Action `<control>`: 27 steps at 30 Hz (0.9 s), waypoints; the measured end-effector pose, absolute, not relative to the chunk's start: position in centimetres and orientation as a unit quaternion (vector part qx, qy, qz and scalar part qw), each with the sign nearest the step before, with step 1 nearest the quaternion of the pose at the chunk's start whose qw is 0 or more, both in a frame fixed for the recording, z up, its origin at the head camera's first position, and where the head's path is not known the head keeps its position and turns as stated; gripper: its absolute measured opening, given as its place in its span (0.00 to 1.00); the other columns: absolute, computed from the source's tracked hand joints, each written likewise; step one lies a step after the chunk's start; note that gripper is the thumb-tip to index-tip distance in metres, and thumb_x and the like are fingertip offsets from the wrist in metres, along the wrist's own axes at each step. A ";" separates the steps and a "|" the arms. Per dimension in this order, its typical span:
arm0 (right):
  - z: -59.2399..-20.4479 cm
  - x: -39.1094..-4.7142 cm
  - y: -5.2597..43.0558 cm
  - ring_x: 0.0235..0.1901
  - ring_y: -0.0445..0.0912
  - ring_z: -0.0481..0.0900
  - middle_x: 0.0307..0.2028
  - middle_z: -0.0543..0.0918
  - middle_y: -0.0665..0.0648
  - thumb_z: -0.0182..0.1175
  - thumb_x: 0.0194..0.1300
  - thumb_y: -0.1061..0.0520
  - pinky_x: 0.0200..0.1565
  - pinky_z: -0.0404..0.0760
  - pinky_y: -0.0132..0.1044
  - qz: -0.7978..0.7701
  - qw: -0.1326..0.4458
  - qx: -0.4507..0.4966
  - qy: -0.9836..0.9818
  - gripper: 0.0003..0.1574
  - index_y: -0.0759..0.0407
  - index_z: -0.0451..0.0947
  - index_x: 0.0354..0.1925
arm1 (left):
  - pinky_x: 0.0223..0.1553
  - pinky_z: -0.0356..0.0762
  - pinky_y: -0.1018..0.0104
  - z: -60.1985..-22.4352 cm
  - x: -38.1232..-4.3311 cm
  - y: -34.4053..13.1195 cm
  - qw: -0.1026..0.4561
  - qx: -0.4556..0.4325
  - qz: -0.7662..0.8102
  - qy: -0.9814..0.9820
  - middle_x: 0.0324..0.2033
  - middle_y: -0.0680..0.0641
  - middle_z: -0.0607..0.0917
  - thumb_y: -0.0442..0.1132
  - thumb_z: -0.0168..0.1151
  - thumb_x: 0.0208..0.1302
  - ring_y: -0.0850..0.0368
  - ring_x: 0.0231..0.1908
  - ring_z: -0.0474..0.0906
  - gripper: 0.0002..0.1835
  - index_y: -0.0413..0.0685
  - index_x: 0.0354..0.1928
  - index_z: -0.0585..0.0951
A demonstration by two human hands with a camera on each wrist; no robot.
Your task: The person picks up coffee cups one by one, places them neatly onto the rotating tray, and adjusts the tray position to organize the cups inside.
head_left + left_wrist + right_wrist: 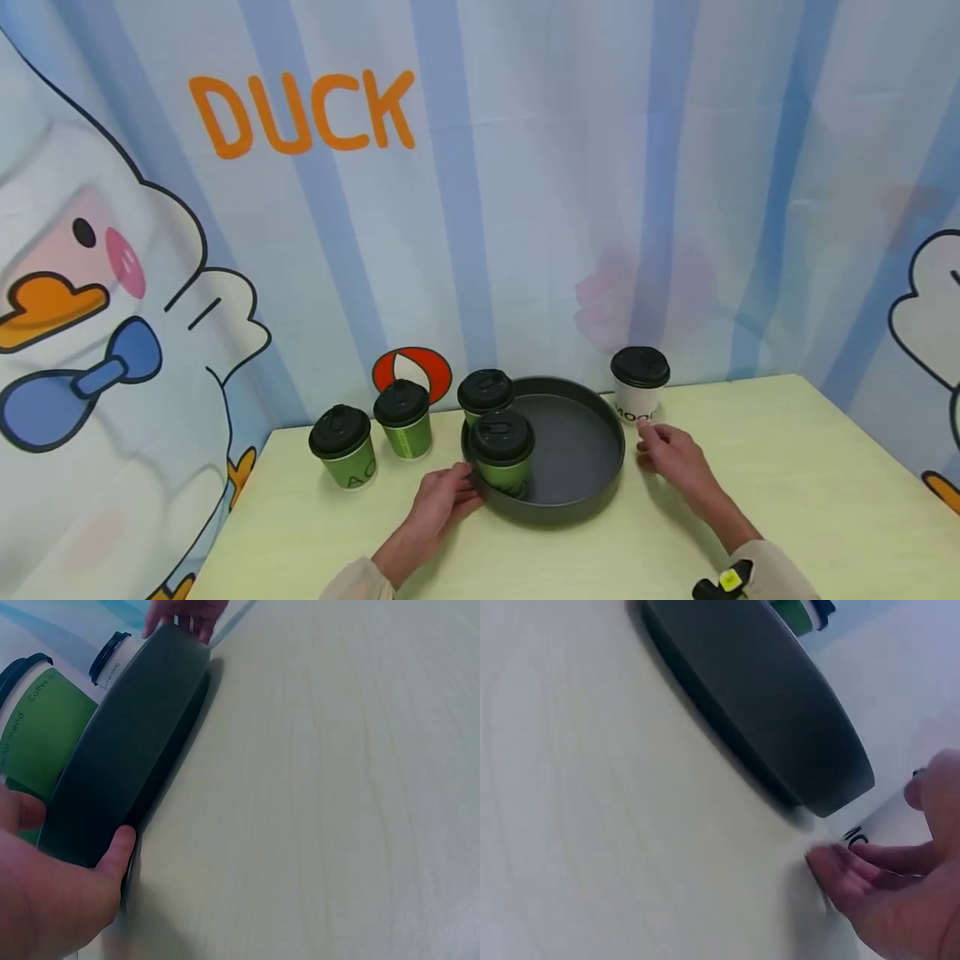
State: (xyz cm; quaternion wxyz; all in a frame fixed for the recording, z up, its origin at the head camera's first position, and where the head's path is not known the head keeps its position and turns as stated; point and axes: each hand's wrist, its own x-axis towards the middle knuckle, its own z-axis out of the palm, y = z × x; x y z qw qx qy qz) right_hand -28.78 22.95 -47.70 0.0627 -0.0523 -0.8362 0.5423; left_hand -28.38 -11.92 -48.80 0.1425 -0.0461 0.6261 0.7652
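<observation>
My left hand (441, 504) grips the near left edge of a round dark grey pan (577, 450), thumb at the rim and a finger low on the outer wall (142, 727). A green paper cup (506, 477) with a black lid stands inside the pan, by that hand. Behind it, another black-lidded green cup (486, 390) overlaps the pan's far left rim. To the right of the pan, my right hand (678, 462) has its fingers loosely extended near the base of a white paper cup (637, 398) with a black lid. Nothing is held between those fingers (840, 877).
Two more green cups with black lids, one nearer (347, 450) and one farther back (405, 421), stand left of the pan on the pale wooden table (285, 533). A printed duck curtain (540, 208) hangs right behind the table's back edge.
</observation>
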 end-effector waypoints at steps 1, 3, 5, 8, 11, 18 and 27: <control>-48.0 -28.9 23.0 0.38 0.49 0.82 0.41 0.81 0.65 0.47 0.72 0.39 0.41 0.83 0.38 0.572 0.033 -0.054 -0.818 0.37 0.72 0.70 0.54 | 0.51 0.79 0.58 -48.8 -28.4 -12.0 0.144 -0.045 0.765 0.626 0.39 0.40 0.73 0.39 0.52 0.67 0.55 0.36 0.76 0.22 0.25 0.53 0.66; -48.4 -29.2 22.8 0.35 0.48 0.84 0.39 0.82 0.65 0.48 0.72 0.39 0.40 0.85 0.38 0.633 -0.015 -0.054 -0.772 0.39 0.77 0.69 0.54 | 0.51 0.79 0.58 -48.8 -28.4 -12.1 0.144 -0.046 0.763 0.629 0.39 0.40 0.73 0.40 0.52 0.67 0.55 0.36 0.76 0.23 0.25 0.53 0.66; -48.5 -29.5 22.6 0.33 0.47 0.84 0.36 0.82 0.63 0.50 0.71 0.39 0.39 0.85 0.39 0.665 -0.043 -0.051 -0.744 0.40 0.78 0.69 0.54 | 0.50 0.79 0.59 -48.7 -28.3 -12.1 0.141 -0.048 0.762 0.631 0.40 0.40 0.73 0.40 0.53 0.67 0.55 0.37 0.76 0.23 0.26 0.54 0.66; -48.6 -29.8 22.2 0.30 0.45 0.83 0.33 0.83 0.60 0.51 0.70 0.39 0.37 0.85 0.39 0.679 -0.061 -0.046 -0.730 0.40 0.79 0.70 0.52 | 0.50 0.80 0.60 -48.6 -28.1 -12.0 0.137 -0.051 0.760 0.633 0.40 0.40 0.73 0.41 0.52 0.67 0.55 0.37 0.76 0.24 0.26 0.54 0.65; -48.7 -30.0 22.0 0.28 0.45 0.81 0.30 0.82 0.59 0.52 0.70 0.40 0.36 0.85 0.39 0.680 -0.073 -0.044 -0.728 0.38 0.79 0.71 0.49 | 0.49 0.80 0.61 -48.6 -28.1 -11.9 0.137 -0.055 0.758 0.635 0.39 0.41 0.74 0.42 0.52 0.68 0.56 0.37 0.76 0.24 0.26 0.55 0.66; -48.7 -29.3 22.5 0.30 0.47 0.83 0.29 0.83 0.59 0.53 0.70 0.43 0.39 0.85 0.41 0.705 -0.123 -0.024 -0.698 0.35 0.79 0.72 0.45 | 0.48 0.80 0.61 -48.6 -28.1 -12.0 0.141 -0.051 0.758 0.635 0.38 0.42 0.74 0.41 0.50 0.68 0.56 0.36 0.76 0.22 0.27 0.53 0.67; -48.6 -28.2 23.6 0.35 0.50 0.84 0.37 0.82 0.66 0.52 0.70 0.42 0.43 0.84 0.43 0.696 -0.215 0.039 -0.684 0.36 0.78 0.72 0.47 | 0.46 0.81 0.62 -48.4 -28.0 -12.0 0.143 -0.068 0.758 0.632 0.36 0.44 0.72 0.42 0.50 0.69 0.58 0.34 0.74 0.19 0.30 0.50 0.66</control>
